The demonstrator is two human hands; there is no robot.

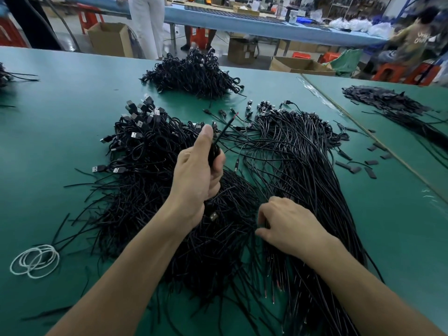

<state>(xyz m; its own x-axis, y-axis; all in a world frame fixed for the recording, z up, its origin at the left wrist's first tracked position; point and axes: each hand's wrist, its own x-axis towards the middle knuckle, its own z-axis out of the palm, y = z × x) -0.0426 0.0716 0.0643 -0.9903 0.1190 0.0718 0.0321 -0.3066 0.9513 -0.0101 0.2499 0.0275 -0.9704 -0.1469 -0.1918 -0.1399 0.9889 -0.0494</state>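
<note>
Right hand: the right hand lay low on the right bundle, its fingers bent down among the strands; I could not tell whether they pinched one.
Right bundle: long black cables fanned across the green counter, bare ends towards the person and plugs at the far end.
White loops: a few thin white loops lay flat near the left, apart from the cables.
Left hand: the left hand was raised above the cables, its fingers curled round the held cable and its thumb stretched up along it.
Held cable: it rose from the fist, slanting up and to the right, clear of the counter, with a red tip at its free end.
Left pile: the left pile was a tangle of black cables with USB plugs sticking out at its top and left.
Sleeve pieces: short black sleeve pieces were scattered just right of the right bundle.
Far heap: the far heap of coiled black cables sat beyond both piles, near the far edge.
Behind: a cardboard box stood on the floor, before a long blue table.
</note>
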